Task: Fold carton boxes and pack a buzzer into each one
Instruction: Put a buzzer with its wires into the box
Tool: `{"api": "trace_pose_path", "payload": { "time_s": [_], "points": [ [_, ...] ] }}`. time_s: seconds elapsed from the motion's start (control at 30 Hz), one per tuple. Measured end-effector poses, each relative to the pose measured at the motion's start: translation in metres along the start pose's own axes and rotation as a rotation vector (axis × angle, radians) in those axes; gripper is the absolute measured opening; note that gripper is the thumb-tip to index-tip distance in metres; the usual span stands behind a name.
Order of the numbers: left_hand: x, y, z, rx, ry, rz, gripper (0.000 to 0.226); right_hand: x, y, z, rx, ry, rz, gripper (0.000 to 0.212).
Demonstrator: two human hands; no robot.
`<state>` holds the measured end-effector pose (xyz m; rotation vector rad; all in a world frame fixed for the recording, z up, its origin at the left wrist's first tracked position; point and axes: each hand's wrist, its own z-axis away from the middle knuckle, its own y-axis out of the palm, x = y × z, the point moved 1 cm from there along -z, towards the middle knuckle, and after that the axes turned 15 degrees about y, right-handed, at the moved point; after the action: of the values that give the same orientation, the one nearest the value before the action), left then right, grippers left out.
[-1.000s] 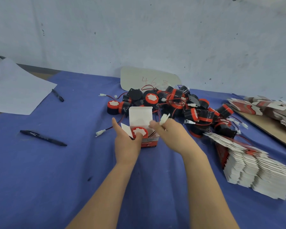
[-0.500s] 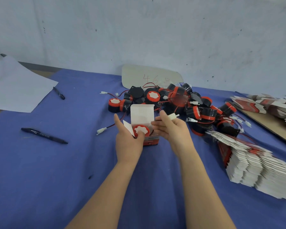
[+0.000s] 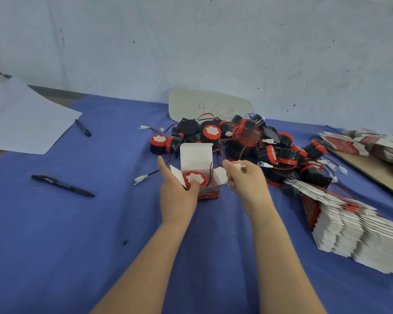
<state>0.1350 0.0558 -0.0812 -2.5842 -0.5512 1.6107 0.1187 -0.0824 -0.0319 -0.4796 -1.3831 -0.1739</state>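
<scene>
Right grip [image 3: 245,184] edged away from white-and-red carton box [image 3: 196,156], pinching white wire plug [image 3: 239,166] | left grip [image 3: 177,193] clasps box, thumb on round red-and-black buzzer [image 3: 194,176] | flaps unclosed; loose buzzer pile [image 3: 247,137], flat carton stack [image 3: 349,223] remain.

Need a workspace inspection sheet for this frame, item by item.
Surface: blue cloth covers the table.
Job's things: box with flaps open and a buzzer inside; buzzer pile behind; flat cartons stacked at right.
Clutter: near pen, far pen, paper sheet, numbered card.
Hands: left hand grips the box, thumb on the buzzer; right hand pinches a white connector.
Cables: wire rises from the box; others tangled in the pile.
Surroundings: scuffed grey wall.
</scene>
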Motion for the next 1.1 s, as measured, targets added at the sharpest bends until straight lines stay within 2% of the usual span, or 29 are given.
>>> {"api": "trace_pose_path", "payload": {
  "time_s": [0.1, 0.17, 0.3, 0.33, 0.4, 0.47, 0.57, 0.7, 0.73, 0.8, 0.83, 1.03, 1.1],
  "points": [
    [-0.001, 0.000, 0.000, -0.005, 0.004, 0.010, 0.089, 0.002, -0.005, 0.002, 0.205, 0.083, -0.308, 0.021],
    [-0.001, 0.000, 0.000, -0.004, 0.006, 0.007, 0.089, 0.002, -0.005, 0.002, 0.221, 0.092, -0.355, 0.023],
    [-0.002, -0.001, 0.001, 0.003, -0.002, 0.002, 0.090, 0.005, 0.002, 0.000, 0.012, 0.083, -0.041, 0.037],
    [-0.002, -0.001, 0.001, 0.004, -0.007, 0.004, 0.091, 0.007, 0.002, -0.001, -0.021, 0.087, 0.014, 0.035],
    [-0.002, -0.001, 0.001, 0.006, -0.013, 0.008, 0.091, 0.012, 0.002, -0.002, -0.003, 0.115, 0.068, 0.022],
    [-0.003, -0.001, 0.000, 0.008, -0.016, 0.014, 0.091, 0.018, 0.002, -0.002, 0.088, 0.162, 0.105, 0.013],
    [-0.004, 0.000, -0.001, 0.011, -0.030, 0.017, 0.091, 0.026, 0.002, -0.003, 0.133, 0.143, 0.255, 0.017],
    [-0.003, -0.001, -0.001, 0.015, -0.047, 0.012, 0.091, 0.034, 0.009, 0.000, 0.117, -0.031, 0.558, 0.015],
    [-0.003, -0.001, 0.000, 0.016, -0.049, 0.010, 0.091, 0.034, 0.010, 0.000, 0.109, -0.046, 0.596, 0.028],
    [-0.003, -0.001, 0.000, 0.017, -0.047, 0.008, 0.092, 0.032, 0.014, -0.003, 0.099, -0.055, 0.584, 0.052],
    [-0.004, 0.000, 0.000, 0.016, -0.043, 0.009, 0.092, 0.031, 0.016, -0.004, 0.076, -0.065, 0.558, 0.055],
    [-0.004, -0.001, 0.001, 0.015, -0.047, 0.020, 0.091, 0.024, 0.019, -0.014, -0.169, -0.082, 0.263, 0.024],
    [-0.004, -0.001, 0.001, 0.014, -0.045, 0.021, 0.091, 0.022, 0.021, -0.013, -0.240, -0.117, 0.186, 0.021]
  ]
}}
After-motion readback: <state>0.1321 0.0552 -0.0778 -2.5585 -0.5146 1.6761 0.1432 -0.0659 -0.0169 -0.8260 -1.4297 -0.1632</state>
